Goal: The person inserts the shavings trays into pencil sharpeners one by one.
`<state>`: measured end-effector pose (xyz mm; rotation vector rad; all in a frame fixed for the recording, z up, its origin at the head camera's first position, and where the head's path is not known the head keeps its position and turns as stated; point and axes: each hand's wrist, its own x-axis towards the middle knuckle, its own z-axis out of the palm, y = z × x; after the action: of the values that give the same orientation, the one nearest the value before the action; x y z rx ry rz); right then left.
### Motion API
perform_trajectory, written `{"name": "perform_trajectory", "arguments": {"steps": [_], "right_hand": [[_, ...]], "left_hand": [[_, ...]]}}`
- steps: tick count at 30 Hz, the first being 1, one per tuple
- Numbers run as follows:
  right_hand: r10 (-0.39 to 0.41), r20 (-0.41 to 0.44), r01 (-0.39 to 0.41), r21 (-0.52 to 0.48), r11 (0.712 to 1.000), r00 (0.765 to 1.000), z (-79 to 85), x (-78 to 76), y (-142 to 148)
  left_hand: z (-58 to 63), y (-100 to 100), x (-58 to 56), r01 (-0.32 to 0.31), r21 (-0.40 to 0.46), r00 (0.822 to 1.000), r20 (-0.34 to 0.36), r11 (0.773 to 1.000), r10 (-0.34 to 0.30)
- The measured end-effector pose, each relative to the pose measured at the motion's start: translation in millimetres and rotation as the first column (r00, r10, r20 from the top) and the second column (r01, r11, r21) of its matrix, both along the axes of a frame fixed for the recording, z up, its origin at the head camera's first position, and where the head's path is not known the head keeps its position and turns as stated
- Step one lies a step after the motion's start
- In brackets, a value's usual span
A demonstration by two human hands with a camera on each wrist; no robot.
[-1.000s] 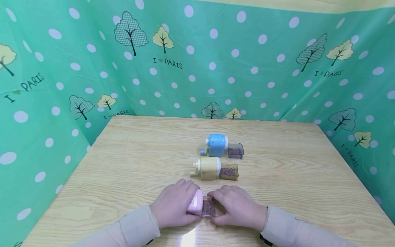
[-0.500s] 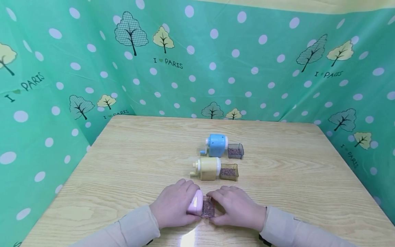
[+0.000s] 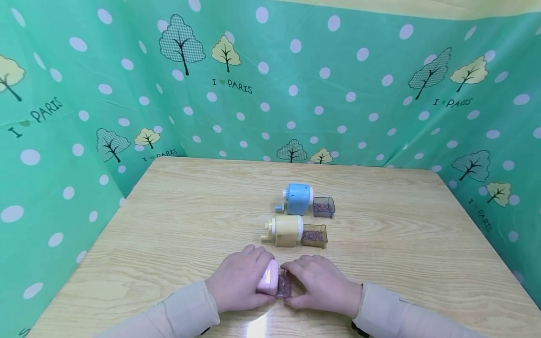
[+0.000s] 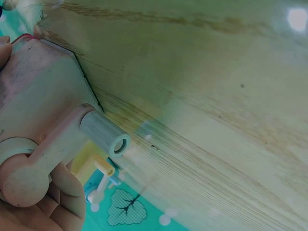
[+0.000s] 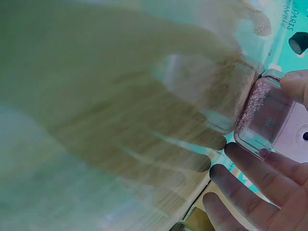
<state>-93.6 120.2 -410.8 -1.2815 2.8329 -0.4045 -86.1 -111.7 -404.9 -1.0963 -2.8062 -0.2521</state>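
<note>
The left hand [image 3: 240,279] is wrapped around the pink sharpener [image 3: 268,278], which rests on the wooden table [image 3: 181,225] at the near side, in front of the person. The right hand [image 3: 321,284] holds the sharpener's translucent drawer [image 5: 275,108] by its opposite sides, between thumb and finger, with the remaining fingers spread. Shavings [image 5: 255,103] are visible inside this drawer. Compared with the frames of one second and half a second earlier, the right hand lies slightly farther left and a shorter length of drawer projects from the pink body; the left hand keeps its grip and place. In the left wrist view, the crank handle [image 4: 103,132] projects from the end of the body opposite the drawer.

Behind the hands, unchanged in arrangement, stand the yellow sharpener [image 3: 286,231] and, farther back, the blue sharpener [image 3: 298,199]. An amber drawer [image 3: 319,227] and a grey drawer [image 3: 329,203], both containing shavings, lie at their respective right ends. A green dotted cloth [image 3: 279,112] hangs beyond the table.
</note>
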Motion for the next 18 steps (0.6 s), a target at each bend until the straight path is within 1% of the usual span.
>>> {"name": "perform_trajectory", "arguments": {"steps": [10,18], "right_hand": [[0.007,0.015,-0.006,-0.004,1.0,1.0,0.2,-0.7,-2.8],[0.02,-0.003,-0.02,-0.03,0.999,1.0,-0.8,-0.4,-3.5]], "left_hand": [[0.1,0.2,-0.1,0.0,-0.002,1.0,-0.002,1.0,0.0],[-0.2,0.5,0.3,-0.008,0.004,1.0,0.001,1.0,0.008]]}}
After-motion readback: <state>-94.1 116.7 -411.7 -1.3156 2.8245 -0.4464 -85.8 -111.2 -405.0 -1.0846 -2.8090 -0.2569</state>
